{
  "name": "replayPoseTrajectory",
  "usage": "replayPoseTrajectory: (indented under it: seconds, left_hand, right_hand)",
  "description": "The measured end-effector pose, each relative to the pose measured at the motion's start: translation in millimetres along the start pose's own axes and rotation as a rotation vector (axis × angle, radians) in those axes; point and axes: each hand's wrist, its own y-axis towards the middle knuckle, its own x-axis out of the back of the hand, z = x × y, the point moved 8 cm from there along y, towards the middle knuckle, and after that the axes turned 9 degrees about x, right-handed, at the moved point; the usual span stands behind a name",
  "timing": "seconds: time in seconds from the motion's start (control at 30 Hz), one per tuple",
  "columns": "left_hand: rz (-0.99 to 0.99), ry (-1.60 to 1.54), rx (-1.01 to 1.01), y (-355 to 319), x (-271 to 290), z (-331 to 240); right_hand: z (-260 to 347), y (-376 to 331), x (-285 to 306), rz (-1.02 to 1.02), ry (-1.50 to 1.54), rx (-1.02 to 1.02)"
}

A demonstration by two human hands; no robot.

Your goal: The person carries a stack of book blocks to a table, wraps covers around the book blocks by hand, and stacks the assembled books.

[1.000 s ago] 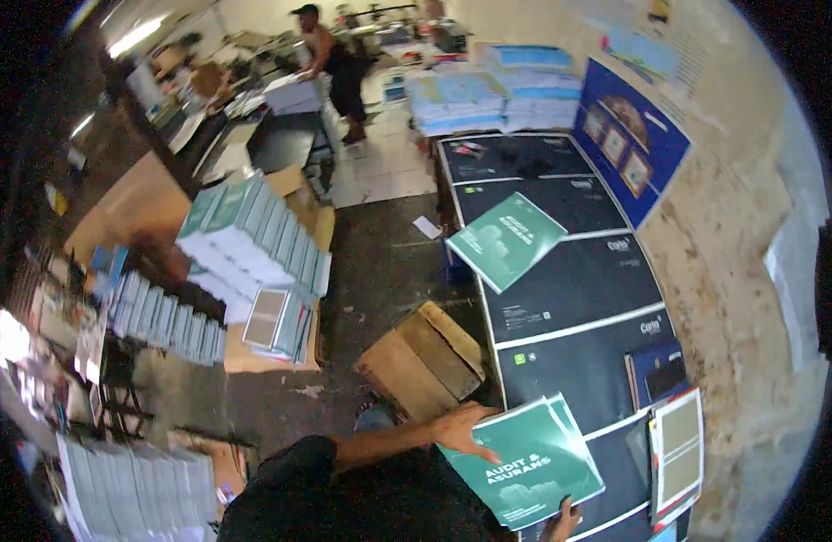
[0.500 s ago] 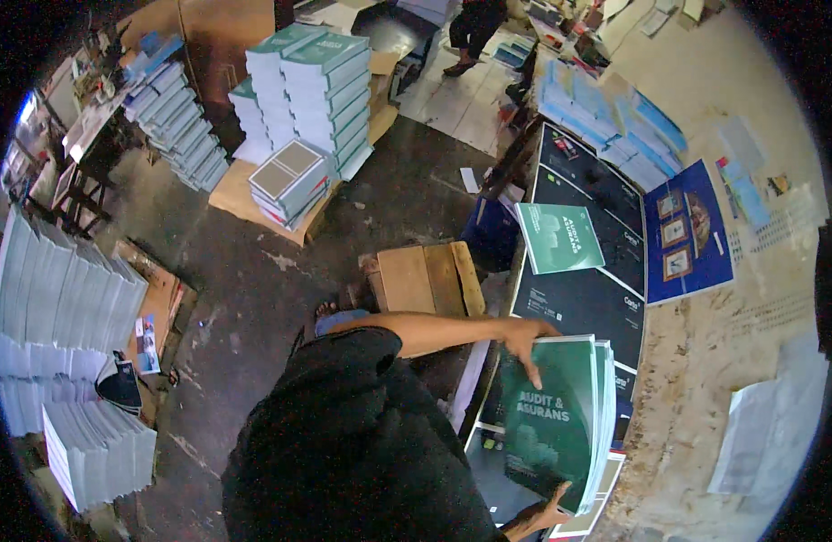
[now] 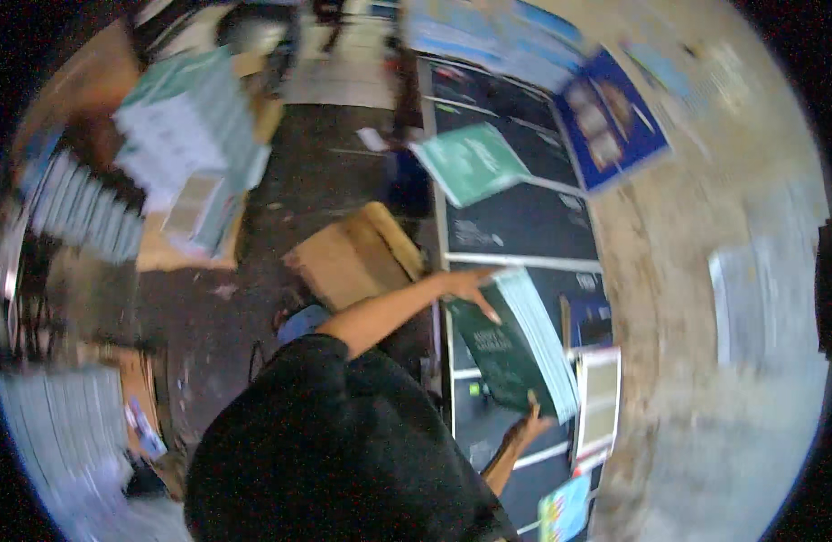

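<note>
Between my two hands is a stack of green-covered books [image 3: 506,352], tilted so that its white page edges face right. My left hand [image 3: 474,291] grips the top end, thumb over the green cover. At the lower end my right hand [image 3: 530,423] holds the stack with its thumb on the cover. The books are over a dark work surface [image 3: 520,230] made of black panels with white seams. A single green book [image 3: 474,164] lies farther up on that surface. Motion blurs the picture.
A brown cardboard box [image 3: 353,257] stands on the floor left of the work surface. Tall book stacks [image 3: 185,117] rise at far left, with more piles [image 3: 64,434] at near left. Framed-looking printed sheets [image 3: 599,406] and a light-blue booklet [image 3: 565,510] lie near the right edge.
The view has turned, so the surroundings shift left. The held stack has tilted, showing more of its page edges. Both hands keep their grip.
</note>
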Motion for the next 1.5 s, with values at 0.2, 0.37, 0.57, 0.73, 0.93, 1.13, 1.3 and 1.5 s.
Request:
replayPoseTrajectory:
  seconds: [0.2, 0.37, 0.57, 0.73, 0.93, 1.13, 1.3, 1.5]
  left_hand:
    - [0.021, -0.071, -0.009, -8.0, 8.6, 5.6]
    - [-0.182, -0.102, -0.141, -14.5, 3.2, -10.5]
    - [-0.305, 0.245, 0.076, -35.4, 10.7, -11.4]
    - [-0.405, 0.27, -0.067, -14.0, 10.5, -22.0]
    - [-0.465, 0.103, -0.287, -43.7, 15.4, -59.8]
    - [-0.429, 0.139, -0.005, -24.9, -6.4, 17.8]
    - [-0.404, 0.02, 0.059, -43.5, -8.0, 15.6]
    - [-0.315, -0.034, 0.06, -43.6, -3.5, -0.2]
  right_hand:
    - [41.6, -15.4, -7.9, 0.125, -0.129, -0.03]
    - [47.0, -16.7, -21.8, 0.032, 0.038, 0.21]
    - [36.3, -7.4, -11.8, 0.005, -0.226, 0.432]
    - [50.0, 0.2, -17.0, 0.061, -0.021, 0.199]
    - [69.8, -2.7, -0.4, 0.054, 0.113, 0.282]
    - [12.9, -6.1, 1.6, 0.025, -0.179, 0.335]
    - [36.5, -43.1, -14.4, -0.111, -0.042, 0.226]
    - [14.7, -42.5, -11.3, -0.098, -0.095, 0.131]
